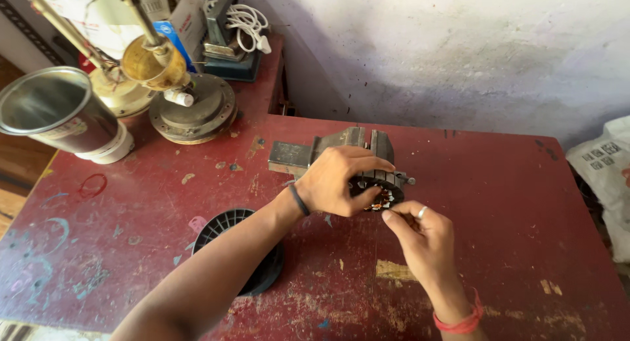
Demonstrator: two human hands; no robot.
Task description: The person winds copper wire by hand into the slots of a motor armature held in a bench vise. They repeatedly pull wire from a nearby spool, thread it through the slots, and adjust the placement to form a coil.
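The motor stator (382, 196) is held in the left hand (338, 181); the right hand's (423, 233) grip is pinched at its windings, where fine, steady fingerwork is called for.

The left hand (335, 180) hides most of the small wound stator (382, 198).

A worn, dark red table (499, 203) carries everything — its paint is scratched and chipped, with bare yellowish patches near the front edge. On it rest a small grey bench vise (328, 147) at the middle, a black ribbed round cover (226, 226) nearer the front, a shiny metal can (59, 114) at the far left, and a round metal base (197, 111) behind — 4 items.
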